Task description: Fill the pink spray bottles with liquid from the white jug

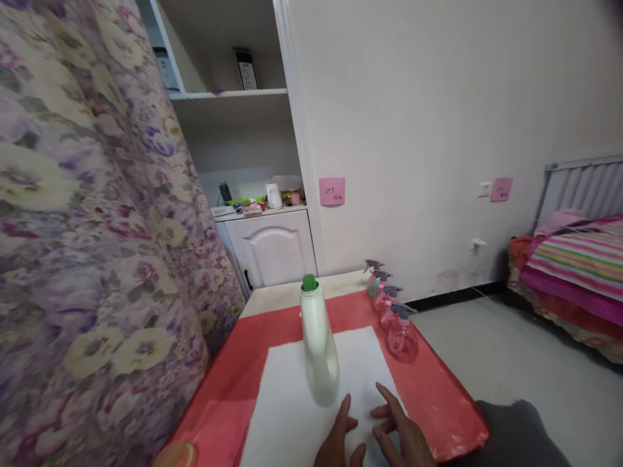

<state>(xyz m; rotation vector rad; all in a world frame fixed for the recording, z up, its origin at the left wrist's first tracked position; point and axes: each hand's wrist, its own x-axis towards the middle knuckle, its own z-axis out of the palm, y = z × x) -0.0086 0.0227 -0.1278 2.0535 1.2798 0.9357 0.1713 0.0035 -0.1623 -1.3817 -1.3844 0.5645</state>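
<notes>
A tall white bottle with a green cap stands upright on a white sheet laid over a red table cover. My left hand rests on the white sheet just below the bottle, fingers stretched out, holding nothing. My right hand lies beside it with fingers spread flat, also empty. A row of pink spray bottles with grey triggers stands along the table's right edge, the nearest one a little beyond my right hand.
A floral curtain hangs close on the left. A white cabinet with small items on top stands behind the table. A bed with striped bedding is at the right. Pink notes are stuck on the wall.
</notes>
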